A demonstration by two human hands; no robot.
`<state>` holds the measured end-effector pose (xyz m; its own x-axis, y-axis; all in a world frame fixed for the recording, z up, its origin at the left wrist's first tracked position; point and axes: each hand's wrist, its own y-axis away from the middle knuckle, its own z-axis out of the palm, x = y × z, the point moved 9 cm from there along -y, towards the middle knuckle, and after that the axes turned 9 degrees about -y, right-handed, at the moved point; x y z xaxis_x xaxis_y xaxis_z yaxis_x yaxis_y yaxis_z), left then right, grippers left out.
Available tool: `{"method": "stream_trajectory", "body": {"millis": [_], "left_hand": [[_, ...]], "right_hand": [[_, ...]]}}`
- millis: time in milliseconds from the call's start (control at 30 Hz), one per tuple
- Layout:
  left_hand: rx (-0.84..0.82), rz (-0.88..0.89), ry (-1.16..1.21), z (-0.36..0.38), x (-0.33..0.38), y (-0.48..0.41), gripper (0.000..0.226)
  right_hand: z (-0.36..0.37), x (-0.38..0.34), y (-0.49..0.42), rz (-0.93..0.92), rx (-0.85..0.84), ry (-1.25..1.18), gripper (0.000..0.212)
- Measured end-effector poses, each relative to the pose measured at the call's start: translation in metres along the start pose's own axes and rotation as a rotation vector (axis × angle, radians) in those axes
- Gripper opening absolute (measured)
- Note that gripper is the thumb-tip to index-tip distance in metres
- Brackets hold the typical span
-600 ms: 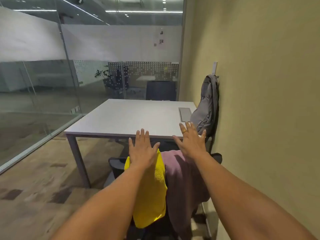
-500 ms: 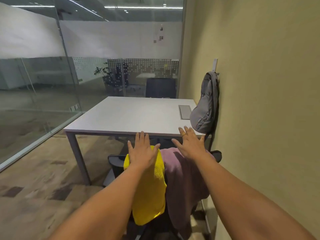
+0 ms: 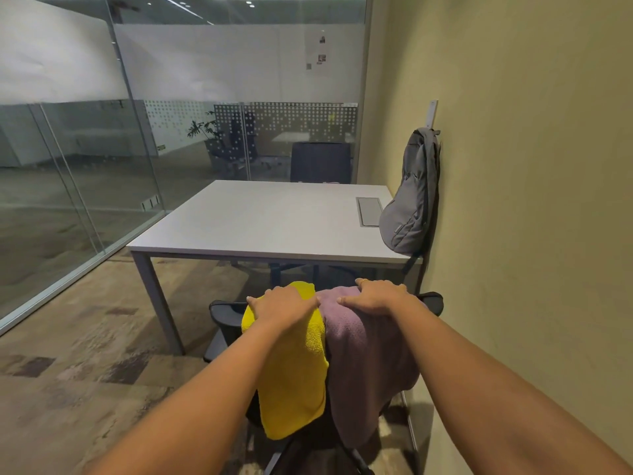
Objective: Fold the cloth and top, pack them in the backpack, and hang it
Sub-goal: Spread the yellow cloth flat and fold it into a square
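The left hand [image 3: 282, 305] grips the yellow cloth [image 3: 294, 371] at 12 o'clock, fingers [image 3: 270, 295] curled over its top fold; the right hand [image 3: 375, 298] grips the mauve top [image 3: 370, 354] likewise, just beside it. Both drape a chair [image 3: 224, 315] back that hides the fingertips. Beyond the table [image 3: 257, 217], at 1 o'clock, the grey backpack [image 3: 409, 204] hangs on the wall.

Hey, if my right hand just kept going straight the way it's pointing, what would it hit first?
Probably the near edge of the white table. The right hand grips the mauve top on the chair back, pointing forward; depth is unclear.
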<state>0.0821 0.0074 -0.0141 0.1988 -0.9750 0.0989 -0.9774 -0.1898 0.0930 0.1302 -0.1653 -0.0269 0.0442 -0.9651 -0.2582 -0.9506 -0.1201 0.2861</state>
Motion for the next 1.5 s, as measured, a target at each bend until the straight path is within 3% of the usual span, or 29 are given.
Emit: {"method": "stream_trajectory", "body": {"millis": [133, 267, 467, 633, 833, 1133, 1500], "left_hand": [[0.052, -0.019, 0.078, -0.002, 0.001, 0.000, 0.043], [0.105, -0.013, 0.088, -0.004, 0.003, -0.001, 0.037], [0.224, 0.014, 0.055, -0.010, 0.003, 0.001, 0.032], [0.364, 0.091, 0.124, -0.028, 0.004, 0.014, 0.034], [0.431, 0.049, 0.054, -0.052, -0.011, 0.005, 0.035], [0.615, -0.010, 0.081, -0.123, -0.070, -0.041, 0.032], [0.682, -0.124, -0.040, -0.185, -0.222, -0.144, 0.034]], "right_hand": [[0.001, -0.003, -0.002, -0.033, -0.031, 0.003, 0.069], [0.003, -0.010, -0.004, -0.085, -0.057, 0.006, 0.056], [-0.013, -0.029, 0.003, -0.213, 0.130, 0.012, 0.036], [-0.030, -0.022, 0.002, -0.203, 0.242, -0.184, 0.030], [-0.059, -0.034, -0.003, -0.245, 0.316, -0.514, 0.031], [-0.117, -0.125, -0.027, -0.403, 0.499, -0.768, 0.032], [-0.124, -0.289, -0.104, -0.505, 0.513, -0.852, 0.028]]}}
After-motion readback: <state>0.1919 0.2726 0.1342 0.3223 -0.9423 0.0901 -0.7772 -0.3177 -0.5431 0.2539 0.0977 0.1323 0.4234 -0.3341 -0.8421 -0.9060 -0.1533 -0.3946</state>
